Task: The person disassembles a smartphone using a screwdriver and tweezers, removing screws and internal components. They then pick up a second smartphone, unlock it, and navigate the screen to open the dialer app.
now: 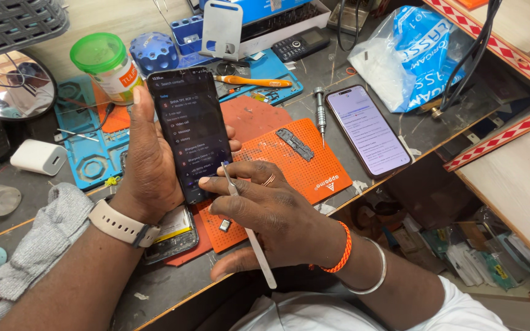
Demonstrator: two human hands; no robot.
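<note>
At frame centre, the left hand (148, 165) gripped the dark phone (191, 132) upright; the right hand (265, 214), just below-right, pinched tweezers (249, 236) whose tip touched its lower edge.

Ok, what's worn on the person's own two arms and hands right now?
The left hand has a cream-coloured watch strap on its wrist. The right hand wears a ring, with an orange braided bracelet and a plain silver bangle on the wrist. A white short sleeve covers the right upper arm.
</note>
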